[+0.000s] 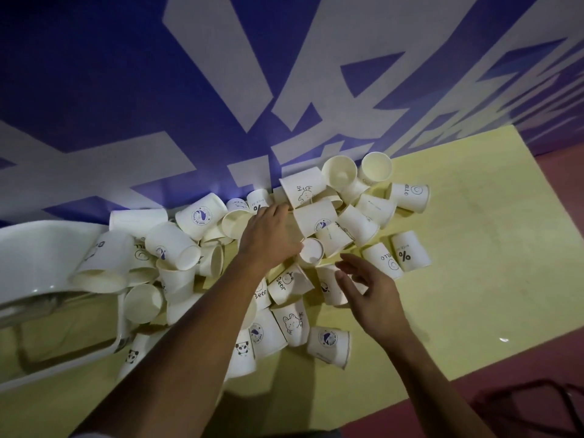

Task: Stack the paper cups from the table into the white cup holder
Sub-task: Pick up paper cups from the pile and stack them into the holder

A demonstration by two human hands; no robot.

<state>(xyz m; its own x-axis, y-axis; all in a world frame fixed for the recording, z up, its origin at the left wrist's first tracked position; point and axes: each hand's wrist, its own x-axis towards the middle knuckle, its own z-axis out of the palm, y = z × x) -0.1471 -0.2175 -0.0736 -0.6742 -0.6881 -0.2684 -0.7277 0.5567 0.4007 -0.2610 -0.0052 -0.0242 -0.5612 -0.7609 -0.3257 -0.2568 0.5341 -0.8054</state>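
- paper cups [202,216]: white, tapered, thin rolled rims, small printed logos; heaped on sides & upside down mid-table, some touching the holder
- table [474,248]: smooth pale-yellow top
- cup holder [38,238]: glossy white, curved, far left, w/ clear part below
- left hand [271,235]: palm down on heap, fingers bent over cups; can't tell if gripping
- right hand [369,295]: apart from left, fingers loose & spread above cups, holding nothing

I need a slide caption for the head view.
Left hand and right hand reach into scattered white paper cups on a yellow table, beside a white cup holder.
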